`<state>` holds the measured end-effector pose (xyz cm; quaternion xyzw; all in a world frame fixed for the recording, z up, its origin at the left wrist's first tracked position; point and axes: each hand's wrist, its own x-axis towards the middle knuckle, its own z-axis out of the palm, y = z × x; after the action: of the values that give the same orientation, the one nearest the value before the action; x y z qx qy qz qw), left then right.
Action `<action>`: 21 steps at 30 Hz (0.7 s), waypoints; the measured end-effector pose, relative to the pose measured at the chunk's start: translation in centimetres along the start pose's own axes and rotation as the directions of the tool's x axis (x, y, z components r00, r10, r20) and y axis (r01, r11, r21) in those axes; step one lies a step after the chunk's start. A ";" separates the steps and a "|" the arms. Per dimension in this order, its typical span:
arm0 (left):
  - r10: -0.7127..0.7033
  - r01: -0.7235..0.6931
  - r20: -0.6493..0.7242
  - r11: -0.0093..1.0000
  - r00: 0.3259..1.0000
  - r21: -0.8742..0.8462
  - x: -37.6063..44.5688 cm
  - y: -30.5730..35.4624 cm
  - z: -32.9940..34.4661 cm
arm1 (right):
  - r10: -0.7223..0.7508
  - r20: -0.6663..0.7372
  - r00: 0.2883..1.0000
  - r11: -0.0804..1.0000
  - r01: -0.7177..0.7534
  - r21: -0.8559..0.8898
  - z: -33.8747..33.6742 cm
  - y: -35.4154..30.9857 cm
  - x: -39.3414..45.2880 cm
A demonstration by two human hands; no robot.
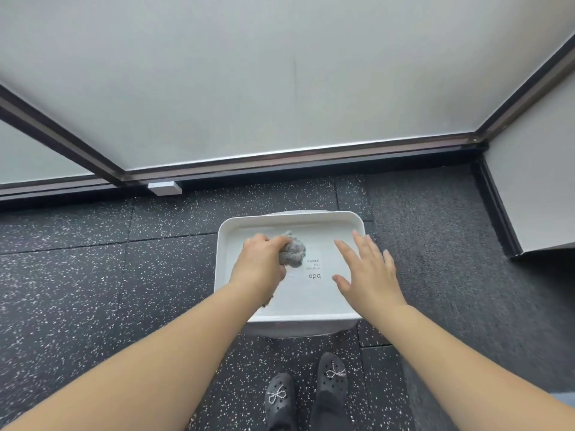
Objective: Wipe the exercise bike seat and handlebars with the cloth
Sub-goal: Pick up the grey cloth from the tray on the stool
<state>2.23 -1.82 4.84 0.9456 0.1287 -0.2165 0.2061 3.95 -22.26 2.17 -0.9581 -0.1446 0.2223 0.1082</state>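
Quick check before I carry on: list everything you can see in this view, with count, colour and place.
cloth: one, grey, bunched, in the white box, gripped by the left hand.
box: one, white, rectangular, on the floor ahead of the feet; label with "bdo" printed inside.
floor: black speckled rubber tiles; plainer dark mat at right.
window panels: frosted grey, dark frames, along the far side.
small block: one, white, at the base of the frame.
exercise bike: not in view.
shoes: two, black clogs with sparkly bows, bottom centre.
left hand: grips the cloth.
right hand: fingers straight, spread above the box, holding nothing.
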 end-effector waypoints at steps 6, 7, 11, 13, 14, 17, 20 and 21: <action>0.156 -0.143 -0.070 0.976 0.985 0.165 -5.1 5.1 -7.5 | 0.091 -0.114 0.989 0.981 -0.069 0.182 -8.1 -1.5 -5.5; 0.183 -0.169 -0.077 0.972 0.980 0.165 -6.0 5.9 -8.5 | 0.109 -0.133 0.985 0.976 -0.081 0.200 -9.3 -1.7 -6.6; 0.296 -0.287 -0.082 0.952 0.952 0.108 -9.4 8.5 -11.2 | 0.190 -0.198 0.962 0.958 -0.137 0.252 -12.5 -2.1 -11.5; 0.372 -0.362 -0.091 0.925 0.924 0.113 -11.1 9.8 -12.0 | 0.234 -0.229 0.945 0.947 -0.168 0.272 -13.4 -2.2 -14.0; 0.417 -0.405 -0.094 0.906 0.904 0.120 -12.0 10.5 -12.3 | 0.257 -0.245 0.935 0.940 -0.183 0.288 -13.7 -2.2 -15.4; 0.561 -0.545 -0.084 0.824 0.824 0.156 -14.7 12.8 -12.6 | 0.345 -0.295 0.891 0.909 -0.239 0.343 -14.1 -2.2 -19.9; 0.685 -0.669 -0.046 0.722 0.727 0.173 -17.5 15.4 -12.2 | 0.452 -0.335 0.827 0.861 -0.306 0.406 -14.1 -1.7 -25.0; 0.719 -0.704 -0.032 0.687 0.694 0.177 -18.5 16.4 -11.9 | 0.491 -0.349 0.798 0.839 -0.327 0.435 -13.9 -1.4 -26.8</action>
<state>-4.20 -13.85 28.64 0.9435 -0.2551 -0.0818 0.1949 -13.02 -31.63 25.32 -0.9555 0.1404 0.0367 0.2569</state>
